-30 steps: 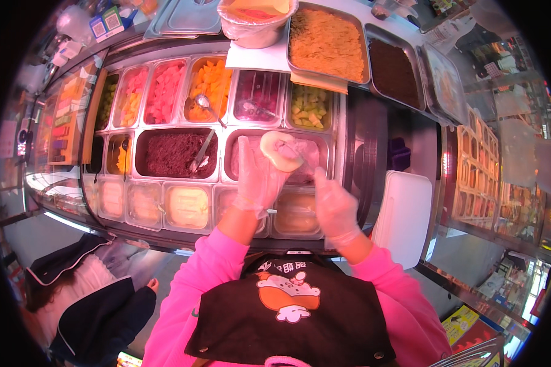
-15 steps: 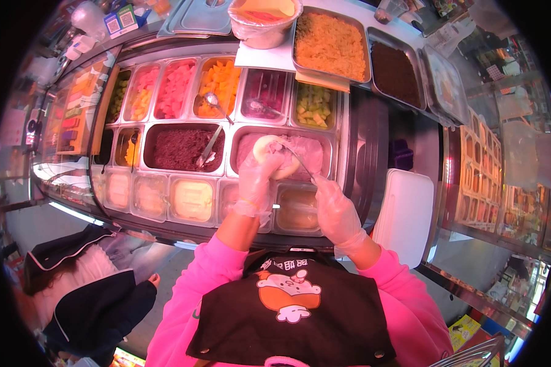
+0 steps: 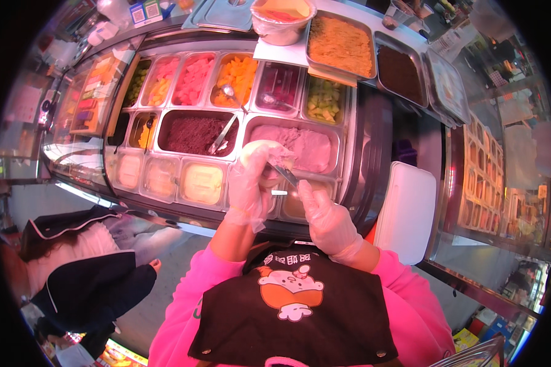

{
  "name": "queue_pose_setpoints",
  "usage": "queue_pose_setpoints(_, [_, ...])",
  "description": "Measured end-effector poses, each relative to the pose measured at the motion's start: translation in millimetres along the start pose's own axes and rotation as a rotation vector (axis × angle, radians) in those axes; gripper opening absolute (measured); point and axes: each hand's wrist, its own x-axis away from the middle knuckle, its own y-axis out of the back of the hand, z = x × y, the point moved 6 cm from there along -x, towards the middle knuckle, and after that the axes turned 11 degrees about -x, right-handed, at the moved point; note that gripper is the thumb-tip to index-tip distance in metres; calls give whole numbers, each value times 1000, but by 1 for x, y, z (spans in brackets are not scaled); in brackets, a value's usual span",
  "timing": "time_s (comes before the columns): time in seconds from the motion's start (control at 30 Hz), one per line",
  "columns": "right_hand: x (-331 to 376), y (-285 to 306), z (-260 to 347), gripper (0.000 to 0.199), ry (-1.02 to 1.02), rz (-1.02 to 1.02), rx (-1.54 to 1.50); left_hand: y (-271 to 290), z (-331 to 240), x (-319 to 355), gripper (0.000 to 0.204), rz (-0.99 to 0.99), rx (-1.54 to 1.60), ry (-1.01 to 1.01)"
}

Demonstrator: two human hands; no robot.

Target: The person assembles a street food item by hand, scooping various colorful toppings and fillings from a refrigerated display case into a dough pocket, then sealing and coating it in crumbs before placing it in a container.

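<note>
In a clear glove, my left hand [image 3: 246,189] holds a soft, pale round wrapper [image 3: 257,150], cupped and tilted, with lilac paste on its inner side. My right hand [image 3: 327,220], gloved too, is closed around the handle of a narrow metal spatula [image 3: 286,175]. Its blade reaches into the wrapper, against the paste; my left fingers partly hide the contact. Just beyond both hands lies a metal pan of lilac paste [image 3: 309,150], smooth and scooped at its near left. Left of it is a pan of dark red-purple filling [image 3: 190,136] with a spoon [image 3: 224,134] resting in it.
Tubs of orange fruit chunks [image 3: 234,76], pink cubes [image 3: 194,82] and green cubes [image 3: 322,101] line the back. Lidded tubs [image 3: 202,182] stand in front. Trays of orange shreds [image 3: 340,46] and dark crumbs [image 3: 400,73] sit far right. A person [image 3: 98,263] is at lower left.
Both hands have drawn nearer to me, off the paste pan. The wrapper has tipped and curls more around the spatula blade. The whole view has shifted slightly.
</note>
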Motion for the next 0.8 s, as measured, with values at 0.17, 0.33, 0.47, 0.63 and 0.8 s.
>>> queue_pose_setpoints(0.17, [-5, -9, -8, 60, -38, 43, -73, 29, 11, 4, 37, -37, 79, -110])
queue_pose_setpoints(0.33, [-15, -14, -23, 44, -260, 59, -603, 68, 25, 11, 35, -239, 62, -3])
queue_pose_setpoints(0.47, [-18, -14, -19, 39, -381, 3, -892, 69, 13, 21, 41, -213, 243, 38])
queue_pose_setpoints(0.63, [4, -12, -24, 36, -901, 48, -1317, 49, -12, 44, 24, -128, 488, -30])
queue_pose_setpoints(0.8, [21, -9, -18, 36, -1181, -26, -1583, 52, -6, 41, 28, -244, 246, -116])
